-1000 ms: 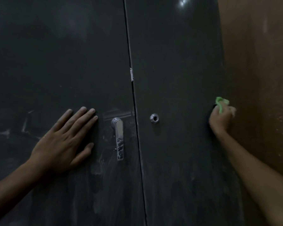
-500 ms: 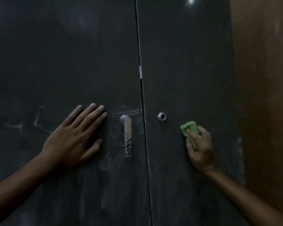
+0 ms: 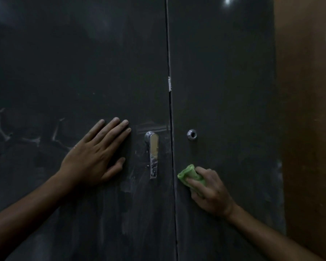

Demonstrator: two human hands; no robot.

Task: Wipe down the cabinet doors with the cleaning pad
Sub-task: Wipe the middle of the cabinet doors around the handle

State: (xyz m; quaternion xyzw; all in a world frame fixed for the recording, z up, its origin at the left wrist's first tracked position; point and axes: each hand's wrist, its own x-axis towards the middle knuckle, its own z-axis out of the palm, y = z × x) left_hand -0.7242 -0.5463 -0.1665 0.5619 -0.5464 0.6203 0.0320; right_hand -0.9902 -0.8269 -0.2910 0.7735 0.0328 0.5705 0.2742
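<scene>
Two dark grey cabinet doors fill the head view, a left door (image 3: 73,72) and a right door (image 3: 224,81), split by a narrow vertical gap. My right hand (image 3: 211,193) grips a green cleaning pad (image 3: 190,176) and holds it against the right door, just right of the gap and below a round metal lock (image 3: 191,134). My left hand (image 3: 96,157) lies flat on the left door with straight fingers, just left of a chrome lever handle (image 3: 152,153). Pale smears mark the left door around and below the handle.
A brown wall (image 3: 309,119) borders the right door's right edge. A small pale chip (image 3: 169,84) sits on the gap between the doors, above the handle. The scene is dim.
My right hand has carried the green pad from the right door's right edge leftward and down to beside the gap. My left hand has stayed flat on the left door.
</scene>
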